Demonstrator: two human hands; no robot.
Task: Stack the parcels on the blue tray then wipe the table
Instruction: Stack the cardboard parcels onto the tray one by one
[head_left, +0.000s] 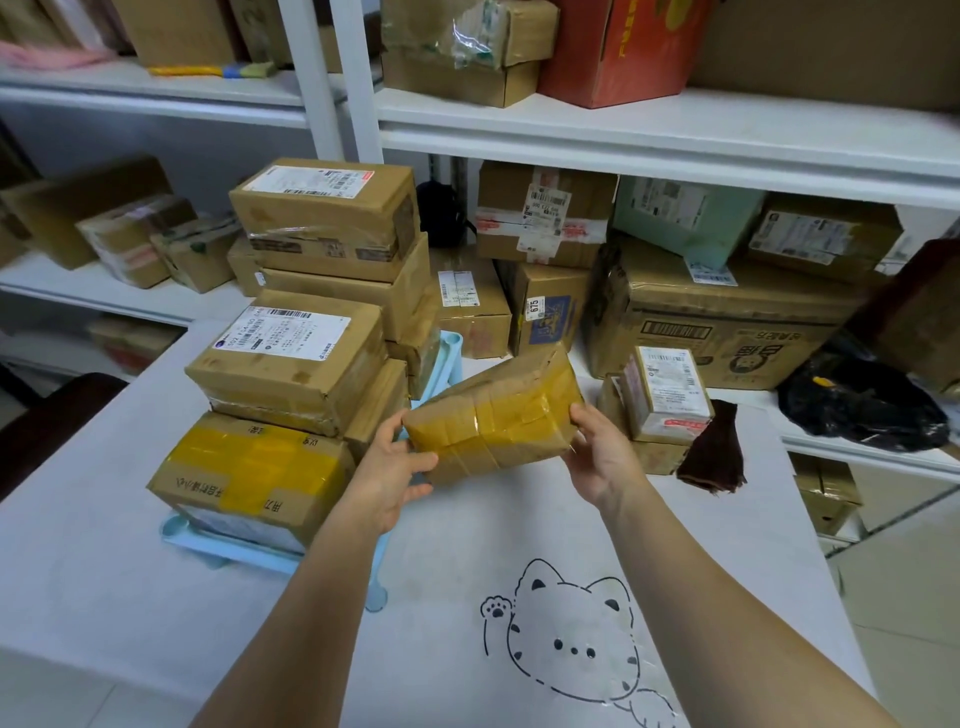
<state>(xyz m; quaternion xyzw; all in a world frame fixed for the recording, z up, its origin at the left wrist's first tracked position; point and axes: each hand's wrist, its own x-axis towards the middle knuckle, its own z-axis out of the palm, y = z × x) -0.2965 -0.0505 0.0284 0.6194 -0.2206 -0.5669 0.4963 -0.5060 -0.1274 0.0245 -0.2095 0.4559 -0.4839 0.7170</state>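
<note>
A brown parcel wrapped in yellow tape hangs tilted above the table, held by both hands. My left hand grips its near left end and my right hand grips its right end. To the left, the blue tray carries stacked parcels: a yellow-taped box at the bottom front, a labelled box on top of it, and taller boxes behind. Two small parcels stand stacked on the table at the right, with a dark cloth beside them.
The table wears a white cover with a cat drawing. White shelves behind hold many cardboard boxes. A black bag lies on a lower shelf at the right. A dark chair stands at the left.
</note>
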